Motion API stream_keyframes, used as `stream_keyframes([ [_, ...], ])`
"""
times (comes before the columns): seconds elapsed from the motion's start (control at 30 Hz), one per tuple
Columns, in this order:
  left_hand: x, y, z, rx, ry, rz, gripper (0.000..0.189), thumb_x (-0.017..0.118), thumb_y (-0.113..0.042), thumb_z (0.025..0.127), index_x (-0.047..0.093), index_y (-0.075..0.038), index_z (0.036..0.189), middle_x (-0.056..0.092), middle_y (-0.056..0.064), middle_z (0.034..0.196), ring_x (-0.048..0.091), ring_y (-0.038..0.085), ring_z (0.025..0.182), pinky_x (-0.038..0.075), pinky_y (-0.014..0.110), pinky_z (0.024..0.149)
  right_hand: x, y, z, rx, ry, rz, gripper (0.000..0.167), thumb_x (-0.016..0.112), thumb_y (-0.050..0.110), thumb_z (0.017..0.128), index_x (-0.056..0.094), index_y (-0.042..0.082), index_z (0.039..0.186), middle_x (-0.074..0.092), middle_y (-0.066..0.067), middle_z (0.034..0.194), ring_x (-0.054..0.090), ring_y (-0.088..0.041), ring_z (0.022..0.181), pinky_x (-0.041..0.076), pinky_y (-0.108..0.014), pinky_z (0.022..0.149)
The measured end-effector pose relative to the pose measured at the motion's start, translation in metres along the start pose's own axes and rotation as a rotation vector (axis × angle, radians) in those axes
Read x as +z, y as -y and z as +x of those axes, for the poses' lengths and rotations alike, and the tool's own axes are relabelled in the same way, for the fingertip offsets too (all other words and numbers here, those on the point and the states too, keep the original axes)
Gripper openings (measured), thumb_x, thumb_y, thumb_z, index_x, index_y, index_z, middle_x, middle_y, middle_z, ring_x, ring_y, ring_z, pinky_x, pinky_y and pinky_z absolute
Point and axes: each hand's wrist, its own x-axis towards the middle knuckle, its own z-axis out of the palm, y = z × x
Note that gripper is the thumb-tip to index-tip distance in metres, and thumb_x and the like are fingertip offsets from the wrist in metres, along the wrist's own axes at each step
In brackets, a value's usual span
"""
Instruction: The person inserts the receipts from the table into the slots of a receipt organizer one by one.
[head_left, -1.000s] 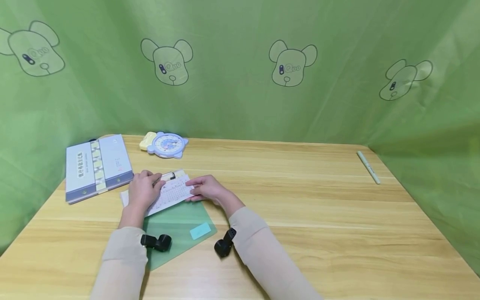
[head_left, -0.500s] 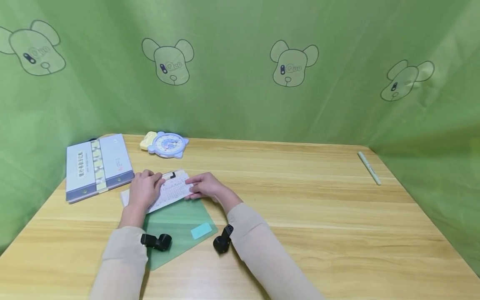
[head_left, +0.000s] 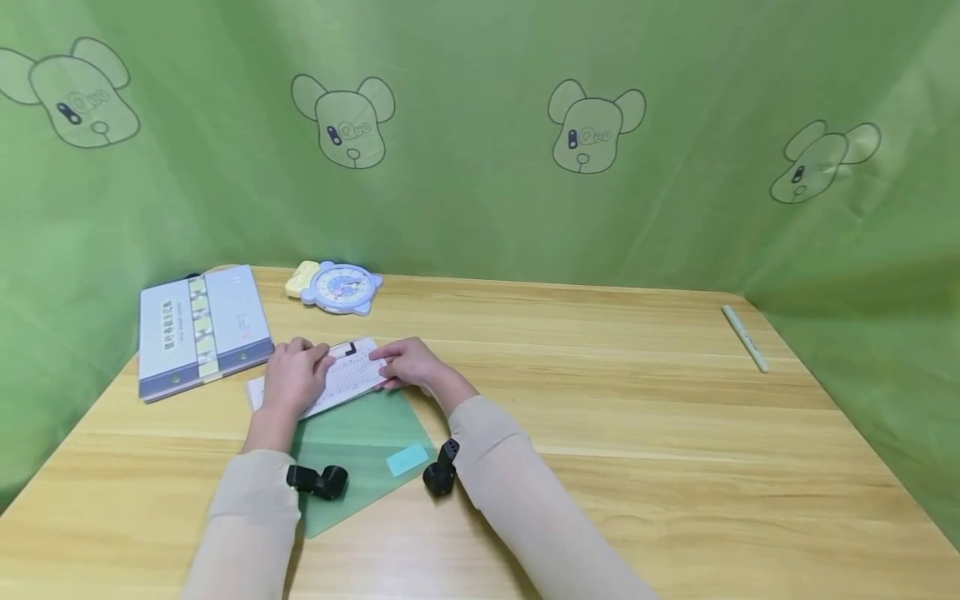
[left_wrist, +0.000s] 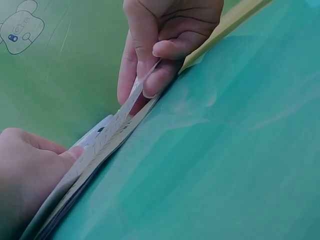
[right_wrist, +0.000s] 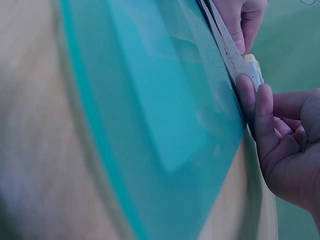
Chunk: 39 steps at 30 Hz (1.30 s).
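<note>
A stack of printed paper sheets [head_left: 351, 380] lies tilted over the far part of a translucent green plastic sheet [head_left: 348, 442], which carries a pale blue label [head_left: 407, 459]. At the far edge of the sheets shows a small clip-like piece with black ends [head_left: 343, 350]. My left hand [head_left: 292, 377] holds the sheets beside that piece, thumb on top; its other fingers are partly hidden. My right hand [head_left: 409, 363] pinches the sheets' right end. In the left wrist view the right hand [left_wrist: 167, 42] has the top paper lifted slightly apart from those below.
A pale blue ledger binder [head_left: 225, 321] with a patterned band lies to the left. Behind the papers sit a blue round clock-like toy [head_left: 342, 287] and a pale yellow object [head_left: 302, 278]. A light green marker [head_left: 745, 338] lies at the far right of the wooden table [head_left: 600, 467].
The right hand has shifted slightly away from me, and the near edge of the papers has moved back, exposing a bit more green sheet. The left hand keeps its hold.
</note>
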Motion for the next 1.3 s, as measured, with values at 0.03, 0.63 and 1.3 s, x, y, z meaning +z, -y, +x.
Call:
stream_keyframes([
  [0.03,0.0,0.0,0.0,0.0,0.001,0.001,0.029,0.05,-0.021,0.087,0.058,-0.002,0.109,0.051,0.021,0.098,0.043,0.035,0.089,0.032,0.046,0.08,0.0,0.0,0.0,0.001,-0.005,-0.003,0.032,0.052,-0.01,0.079,0.06,0.004,0.107,0.057,-0.011,0.083,0.058,-0.017,0.057,0.048,-0.023,0.05],
  [0.63,-0.001,-0.001,-0.001,-0.004,0.01,0.013,0.029,0.05,-0.021,0.087,0.058,-0.002,0.109,0.051,0.021,0.099,0.043,0.036,0.089,0.032,0.047,0.08,0.002,0.0,0.003,-0.036,-0.023,-0.025,0.031,0.053,-0.009,0.079,0.061,0.004,0.105,0.056,-0.01,0.081,0.057,-0.017,0.057,0.046,-0.022,0.048],
  [1.3,-0.005,-0.004,-0.001,-0.072,0.053,-0.054,0.036,0.048,-0.02,0.085,0.055,0.001,0.113,0.049,0.023,0.102,0.042,0.037,0.093,0.033,0.049,0.079,-0.009,-0.014,-0.036,-0.118,0.025,-0.077,0.021,0.057,0.006,0.082,0.06,0.002,0.102,0.06,-0.008,0.076,0.057,-0.017,0.059,0.047,-0.025,0.05],
])
